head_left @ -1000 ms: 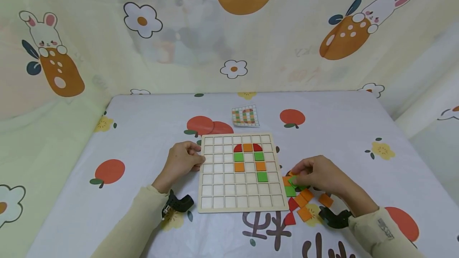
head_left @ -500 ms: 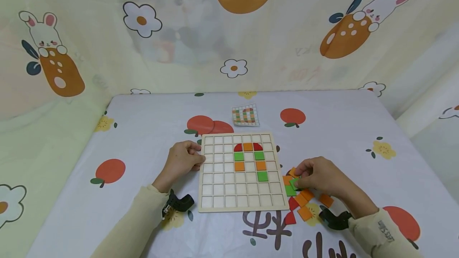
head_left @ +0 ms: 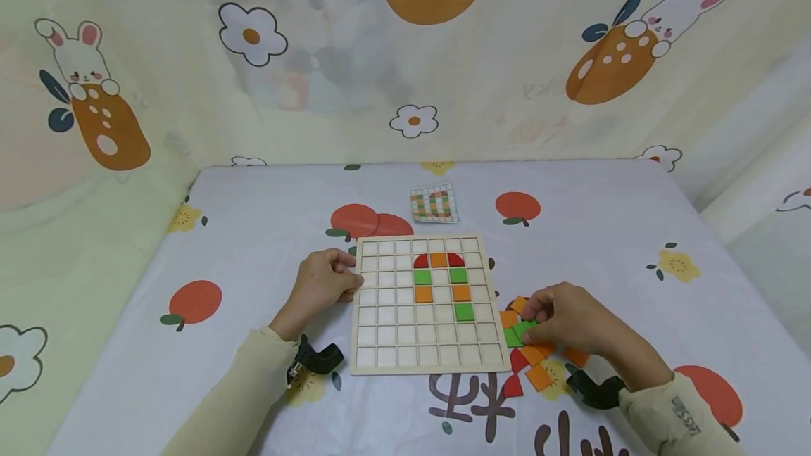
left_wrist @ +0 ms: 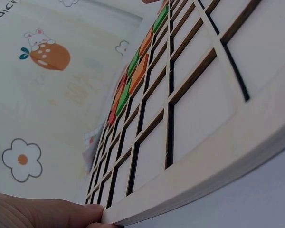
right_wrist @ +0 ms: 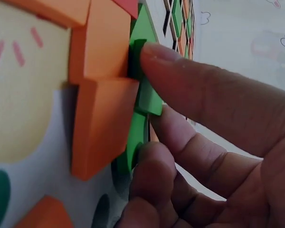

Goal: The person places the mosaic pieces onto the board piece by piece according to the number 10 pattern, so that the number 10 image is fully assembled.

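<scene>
A square wooden grid board (head_left: 388,335) lies on the table, with red rounded, orange and green tiles set in some cells. My left hand (head_left: 322,275) grips its left edge, and the thumb (left_wrist: 61,212) shows at the board's corner in the left wrist view. To the right of the board, my right hand (head_left: 570,319) is over a loose pile of tiles. It pinches a green tile (right_wrist: 150,97) between thumb and fingers, low among the others. Orange tiles (right_wrist: 107,114) lie against it, and my fingers partly hide more green ones.
Behind the board lies a small card (head_left: 434,204) printed with a coloured grid pattern. Loose orange tiles (head_left: 539,377) and red rounded pieces (head_left: 513,386) lie near the board's lower right corner. A patterned cloth covers the table, and a printed curtain (head_left: 329,90) hangs behind it.
My right hand has shifted slightly right and toward me at the pile, uncovering an orange tile. The green tile at its fingertips has shifted a little. My left hand and the board have stayed put.
</scene>
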The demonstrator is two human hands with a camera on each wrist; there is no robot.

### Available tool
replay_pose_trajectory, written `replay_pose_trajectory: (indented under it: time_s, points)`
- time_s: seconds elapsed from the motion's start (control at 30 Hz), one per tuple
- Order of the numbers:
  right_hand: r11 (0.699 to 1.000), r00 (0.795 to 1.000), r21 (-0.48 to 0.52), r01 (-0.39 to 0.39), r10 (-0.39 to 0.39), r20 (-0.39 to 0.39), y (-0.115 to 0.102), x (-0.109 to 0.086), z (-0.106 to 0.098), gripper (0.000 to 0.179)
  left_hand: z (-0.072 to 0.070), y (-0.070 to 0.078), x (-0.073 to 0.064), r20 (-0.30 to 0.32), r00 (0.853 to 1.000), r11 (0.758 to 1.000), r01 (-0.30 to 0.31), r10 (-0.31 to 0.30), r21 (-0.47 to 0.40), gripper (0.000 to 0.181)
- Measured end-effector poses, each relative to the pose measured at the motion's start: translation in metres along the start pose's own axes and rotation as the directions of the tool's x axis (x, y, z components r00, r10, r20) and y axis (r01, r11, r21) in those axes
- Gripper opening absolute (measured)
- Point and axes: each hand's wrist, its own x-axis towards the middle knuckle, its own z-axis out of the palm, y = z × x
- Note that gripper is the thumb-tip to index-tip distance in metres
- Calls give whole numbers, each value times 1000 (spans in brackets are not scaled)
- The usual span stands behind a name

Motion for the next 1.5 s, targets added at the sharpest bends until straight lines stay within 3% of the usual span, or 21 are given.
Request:
replay_pose_trajectory:
  time_s: [0.3,0.6,0.87,1.2,1.5]
  points:
    - [999,999,32,12,-11,-31,2,-2,0,20,0,2,0,-5,1000,1000,-2,2,1,26]
    - [962,997,263,74,-77,1,4,9,-1,15,0,2,0,-1,1000,1000,4,-4,-3,26]
    - [940,998,338,47,-58,21,-18,23,4,16,0,1,0,2,1000,1000,2,-2,-7,27]
    - [916,983,380,129,-169,72,-44,37,15,14,1,3,0,9,1000,1000,-8,8,-21,26]
    - [904,977,411,119,-180,111,-61,48,23,14,1,6,-1,16,1000,1000,-14,14,-12,25]
